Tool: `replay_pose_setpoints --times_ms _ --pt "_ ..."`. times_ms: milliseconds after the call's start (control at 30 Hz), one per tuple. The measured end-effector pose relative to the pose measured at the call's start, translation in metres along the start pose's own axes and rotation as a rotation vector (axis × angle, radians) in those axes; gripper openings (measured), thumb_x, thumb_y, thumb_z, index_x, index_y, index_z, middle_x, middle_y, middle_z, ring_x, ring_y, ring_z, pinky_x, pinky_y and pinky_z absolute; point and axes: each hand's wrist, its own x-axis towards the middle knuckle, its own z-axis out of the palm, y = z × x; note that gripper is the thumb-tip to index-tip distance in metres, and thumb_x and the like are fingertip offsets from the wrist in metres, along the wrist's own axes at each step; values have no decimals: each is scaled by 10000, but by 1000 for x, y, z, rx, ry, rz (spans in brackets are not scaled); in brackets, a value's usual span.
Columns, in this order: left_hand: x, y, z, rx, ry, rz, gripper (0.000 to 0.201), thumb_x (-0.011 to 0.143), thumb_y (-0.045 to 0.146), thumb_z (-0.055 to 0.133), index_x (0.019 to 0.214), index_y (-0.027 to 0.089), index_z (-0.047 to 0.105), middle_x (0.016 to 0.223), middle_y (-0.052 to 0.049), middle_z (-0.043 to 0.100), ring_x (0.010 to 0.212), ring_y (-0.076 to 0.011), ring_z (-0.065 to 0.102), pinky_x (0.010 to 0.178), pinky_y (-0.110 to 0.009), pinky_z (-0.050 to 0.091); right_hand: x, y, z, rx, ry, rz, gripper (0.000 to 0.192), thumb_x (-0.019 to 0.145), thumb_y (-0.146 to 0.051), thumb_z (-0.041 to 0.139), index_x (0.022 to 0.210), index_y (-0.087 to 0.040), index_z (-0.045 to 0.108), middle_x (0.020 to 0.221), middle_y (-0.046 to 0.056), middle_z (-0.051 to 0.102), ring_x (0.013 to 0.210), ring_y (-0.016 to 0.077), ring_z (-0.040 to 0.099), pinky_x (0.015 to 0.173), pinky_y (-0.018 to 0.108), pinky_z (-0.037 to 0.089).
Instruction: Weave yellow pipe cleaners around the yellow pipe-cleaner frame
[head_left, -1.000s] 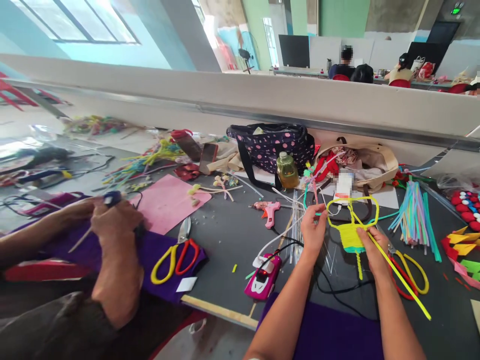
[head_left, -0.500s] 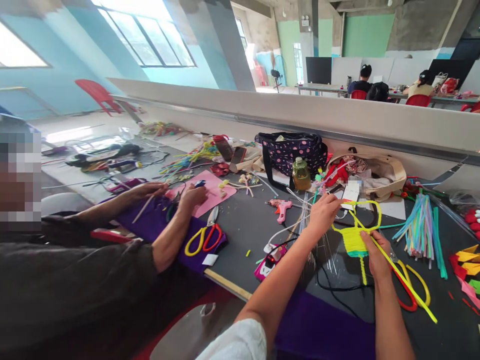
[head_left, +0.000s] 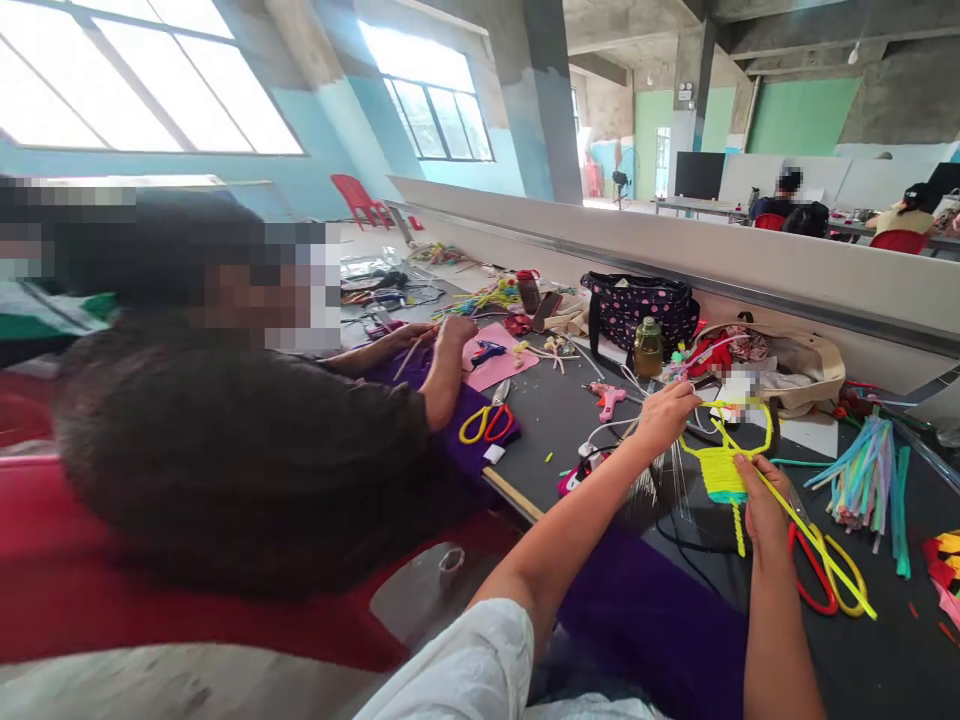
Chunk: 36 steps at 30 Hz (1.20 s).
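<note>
A bright yellow pipe-cleaner shape (head_left: 721, 470) hangs between my two hands, with a tightly wrapped block, a turquoise lower band and a twisted stem below. My left hand (head_left: 666, 412) is closed, pinching the end of a yellow strand at the shape's upper left. My right hand (head_left: 765, 497) grips the block's right edge between thumb and fingers. A long loose yellow pipe cleaner (head_left: 846, 577) slants down past that hand to the lower right. Scissors with red and yellow handles (head_left: 802, 587) lie on the table beside my right wrist, partly under the strand.
Pastel pipe cleaners (head_left: 862, 480) lie bundled at right. A pink glue gun (head_left: 609, 398), a green bottle (head_left: 648, 348) and a dotted bag (head_left: 637, 305) stand behind my left arm. At left a co-worker (head_left: 247, 450) sits close, near other scissors (head_left: 499, 422).
The view has swung left, so the table things sit farther right and more of the co-worker shows. The co-worker's near hand has shifted off the pink sheet. My hands keep their hold.
</note>
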Motion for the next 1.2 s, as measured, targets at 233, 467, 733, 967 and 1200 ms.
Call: replay_pose_setpoints --times_ms 233,467,733,967,1200 --pt "-20 6 -11 -21 77 -131 237 937 200 455 1008 238 679 944 -37 639 934 -170 560 749 -256 426 -5 10 7 1 -45 -41 316 615 -435 805 720 -184 646 622 -25 660 535 141 606 534 256 492" --pt "-38 10 -26 -20 84 -187 224 914 216 509 1076 249 659 977 -50 631 912 -178 566 720 -258 430 -20 14 13 35 -72 -77 315 642 -418 798 741 -169 632 638 -21 636 518 111 548 500 228 447" --pt "-52 4 -30 -19 8 -46 243 922 180 468 958 245 699 884 -46 620 898 -184 540 686 -260 411 -57 21 9 -38 -47 -118 312 667 -414 781 644 -167 591 590 -51 585 500 83 481 476 200 372" --pt "-62 -2 -34 -153 -54 77 276 894 144 468 972 248 712 897 -61 620 911 -194 538 730 -269 439 -88 25 23 23 119 -118 323 603 -425 813 671 -168 629 599 -34 615 511 107 524 511 231 424" --pt "-65 2 -41 -400 -61 33 200 875 173 525 891 237 714 912 -49 645 937 -186 566 781 -273 451 -121 24 38 8 210 -173 321 626 -439 796 706 -172 637 636 -18 637 541 123 561 517 235 446"
